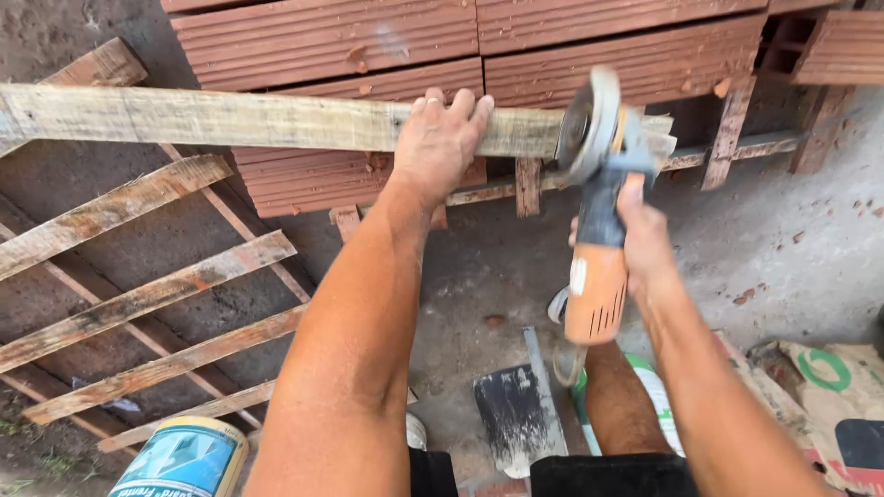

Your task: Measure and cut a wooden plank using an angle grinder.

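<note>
A long weathered wooden plank (230, 118) lies horizontally across red hollow bricks. My left hand (440, 138) presses flat on top of it, fingers spread over its far edge. My right hand (645, 239) grips the orange and grey body of an angle grinder (597, 212). The grinder's disc (580, 129) stands upright against the plank near its right end, to the right of my left hand.
Stacked red hollow bricks (368, 41) fill the back. A wooden pallet (138, 294) leans at the left. A paint can (184, 457) stands at the bottom left, a trowel blade (511, 405) lies on the concrete floor, and paper sacks (824, 387) lie at the right.
</note>
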